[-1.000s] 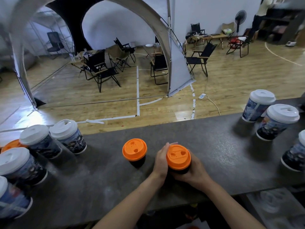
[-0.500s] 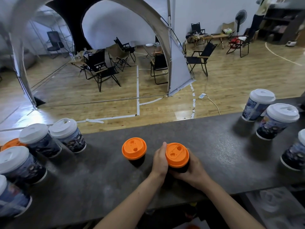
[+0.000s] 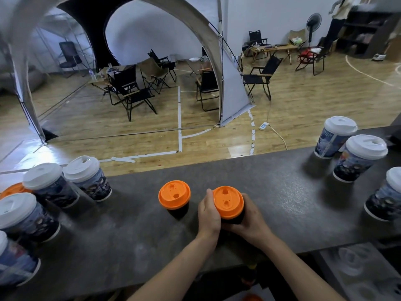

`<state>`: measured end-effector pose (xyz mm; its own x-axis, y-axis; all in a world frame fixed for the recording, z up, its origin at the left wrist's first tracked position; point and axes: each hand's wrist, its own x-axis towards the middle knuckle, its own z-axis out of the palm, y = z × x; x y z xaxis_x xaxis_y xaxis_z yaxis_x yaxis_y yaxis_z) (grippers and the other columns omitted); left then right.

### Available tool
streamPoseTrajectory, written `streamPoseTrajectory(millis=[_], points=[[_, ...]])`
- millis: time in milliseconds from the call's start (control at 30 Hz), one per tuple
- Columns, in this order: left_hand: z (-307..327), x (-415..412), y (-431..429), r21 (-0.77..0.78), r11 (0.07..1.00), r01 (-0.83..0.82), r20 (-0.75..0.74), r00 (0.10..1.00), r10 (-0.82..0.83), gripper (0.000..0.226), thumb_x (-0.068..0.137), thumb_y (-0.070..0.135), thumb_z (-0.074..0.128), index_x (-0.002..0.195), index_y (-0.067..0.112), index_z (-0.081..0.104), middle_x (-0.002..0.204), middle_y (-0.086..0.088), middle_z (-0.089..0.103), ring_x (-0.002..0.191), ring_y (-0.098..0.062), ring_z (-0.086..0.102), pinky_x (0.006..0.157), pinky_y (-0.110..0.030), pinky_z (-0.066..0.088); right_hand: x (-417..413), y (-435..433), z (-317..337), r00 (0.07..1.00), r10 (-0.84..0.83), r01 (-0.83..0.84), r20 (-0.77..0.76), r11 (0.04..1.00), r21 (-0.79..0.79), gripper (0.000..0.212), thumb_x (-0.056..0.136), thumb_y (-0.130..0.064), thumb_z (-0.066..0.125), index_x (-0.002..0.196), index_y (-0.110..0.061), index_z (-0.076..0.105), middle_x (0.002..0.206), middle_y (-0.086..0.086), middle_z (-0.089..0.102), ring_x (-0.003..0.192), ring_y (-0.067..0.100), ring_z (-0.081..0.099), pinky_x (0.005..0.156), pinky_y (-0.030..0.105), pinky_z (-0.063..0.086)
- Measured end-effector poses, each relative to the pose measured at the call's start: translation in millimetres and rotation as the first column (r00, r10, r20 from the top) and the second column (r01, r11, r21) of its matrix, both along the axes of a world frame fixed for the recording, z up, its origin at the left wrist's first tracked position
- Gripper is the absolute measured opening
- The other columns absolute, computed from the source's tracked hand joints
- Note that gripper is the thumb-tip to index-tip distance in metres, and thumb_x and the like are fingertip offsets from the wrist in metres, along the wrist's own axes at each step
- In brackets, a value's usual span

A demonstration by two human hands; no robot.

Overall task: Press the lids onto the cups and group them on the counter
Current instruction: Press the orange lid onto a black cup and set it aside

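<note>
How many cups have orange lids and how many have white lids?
Orange-lid cups: 3 (the held cup, its neighbour, one half hidden at far left)
White-lid cups: 7 (four on the left, three on the right)
Total: 10 cups

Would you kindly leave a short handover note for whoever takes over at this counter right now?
Hands: left hand and right hand both grip the held cup, dark with an orange lid, mid-counter.
Things: a second orange-lidded cup stands just left of it, apart. White-lidded cups stand in a left cluster and a right cluster.
Done: every cup in view appears lidded.
Left: check the held lid is seated (cannot tell from here), set it beside its twin, then probably gather the clusters.
</note>
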<state>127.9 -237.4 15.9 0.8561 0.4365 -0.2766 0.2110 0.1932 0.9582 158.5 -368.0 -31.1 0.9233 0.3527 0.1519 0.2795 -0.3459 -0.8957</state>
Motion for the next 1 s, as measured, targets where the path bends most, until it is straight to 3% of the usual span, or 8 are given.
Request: streamPoseTrajectory(millis=[100, 200, 300, 400, 500, 600, 767, 1000], points=[[1.0, 5.6, 3.5, 0.018, 0.996, 0.085, -0.001, 0.996, -0.085, 0.044, 0.109, 0.037, 0.039, 0.087, 0.016, 0.071, 0.091, -0.002, 0.075, 0.091, -0.014, 0.069, 0.083, -0.026, 0.047, 3.2, -3.6, -1.3, 1.0, 0.001, -0.001, -0.005, 1.0, -0.011, 0.09, 0.055, -0.051, 0.091, 0.133, -0.033, 0.051, 0.128, -0.015, 0.063, 0.12, 0.0, 0.06, 0.103, 0.037, 0.052], [6.2, 13.7, 12.9, 0.038, 0.977, 0.208, -0.02, 0.978, -0.207, 0.049, 0.109, 0.035, 0.038, 0.104, 0.007, 0.078, 0.102, -0.008, 0.079, 0.098, -0.017, 0.073, 0.082, -0.021, 0.05, 4.5, -5.9, -3.7, 1.0, 0.03, -0.03, 0.005, 0.999, -0.019, 0.095, 0.059, -0.036, 0.091, 0.143, -0.026, 0.05, 0.134, -0.011, 0.063, 0.127, 0.005, 0.058, 0.108, 0.042, 0.049], [3.7, 11.0, 10.6, 0.033, 0.99, 0.137, -0.006, 0.991, -0.137, 0.042, 0.109, 0.034, 0.04, 0.104, 0.012, 0.076, 0.108, -0.006, 0.076, 0.102, -0.017, 0.07, 0.089, -0.027, 0.051, 0.5, -2.6, -0.7, 0.999, 0.032, -0.033, 0.007, 0.999, 0.018, 0.095, 0.061, -0.047, 0.094, 0.142, -0.025, 0.05, 0.134, -0.014, 0.062, 0.127, 0.004, 0.058, 0.106, 0.03, 0.049], [6.7, 2.7, 0.2, -0.016, 1.0, 0.014, 0.008, 1.0, -0.013, 0.038, 0.109, 0.034, 0.042, 0.085, 0.021, 0.067, 0.084, 0.007, 0.071, 0.083, -0.006, 0.066, 0.074, -0.02, 0.047, -1.1, 0.5, 5.3, 1.0, -0.005, 0.005, 0.004, 1.0, 0.027, 0.09, 0.055, -0.07, 0.088, 0.128, -0.029, 0.054, 0.124, -0.016, 0.065, 0.116, 0.001, 0.063, 0.096, 0.026, 0.052], [3.8, 9.3, 6.7, -0.007, 0.993, 0.118, 0.006, 0.993, -0.118, 0.046, 0.109, 0.031, 0.042, 0.077, 0.014, 0.07, 0.076, 0.004, 0.074, 0.073, -0.004, 0.067, 0.073, -0.02, 0.05, 1.4, -3.1, 3.2, 1.0, -0.011, 0.011, 0.003, 1.0, 0.011, 0.085, 0.056, -0.055, 0.092, 0.129, -0.032, 0.056, 0.124, -0.014, 0.067, 0.115, -0.001, 0.063, 0.099, 0.031, 0.053], [6.0, 18.0, 19.3, -0.011, 0.974, 0.227, -0.013, 0.974, -0.227, 0.047, 0.108, 0.027, 0.04, 0.102, -0.001, 0.078, 0.099, -0.011, 0.079, 0.086, -0.01, 0.073, 0.075, -0.014, 0.052, 2.5, -5.5, -0.2, 1.0, 0.021, -0.021, 0.01, 1.0, -0.018, 0.089, 0.059, -0.042, 0.091, 0.139, -0.028, 0.055, 0.13, -0.011, 0.066, 0.123, 0.001, 0.06, 0.106, 0.035, 0.051], [-2.4, 10.1, 11.9, 0.034, 0.993, 0.117, 0.025, 0.993, -0.117, 0.047, 0.111, 0.03, 0.034, 0.107, 0.013, 0.078, 0.098, 0.003, 0.079, 0.09, -0.003, 0.072, 0.075, -0.011, 0.049, 2.3, -2.4, 2.6, 0.999, 0.036, -0.036, 0.021, 0.999, 0.004, 0.088, 0.058, -0.049, 0.096, 0.133, -0.034, 0.052, 0.128, -0.018, 0.064, 0.121, -0.001, 0.06, 0.1, 0.019, 0.048], [4.8, 9.0, 13.4, -0.026, 0.982, 0.184, -0.006, 0.983, -0.185, 0.05, 0.111, 0.033, 0.032, 0.105, 0.014, 0.078, 0.105, -0.001, 0.079, 0.102, -0.013, 0.072, 0.083, -0.019, 0.05, 5.8, -7.7, 2.0, 0.999, 0.032, -0.032, -0.015, 0.999, 0.019, 0.084, 0.059, -0.04, 0.095, 0.134, -0.028, 0.06, 0.127, -0.013, 0.069, 0.119, 0.002, 0.064, 0.102, 0.024, 0.05]])
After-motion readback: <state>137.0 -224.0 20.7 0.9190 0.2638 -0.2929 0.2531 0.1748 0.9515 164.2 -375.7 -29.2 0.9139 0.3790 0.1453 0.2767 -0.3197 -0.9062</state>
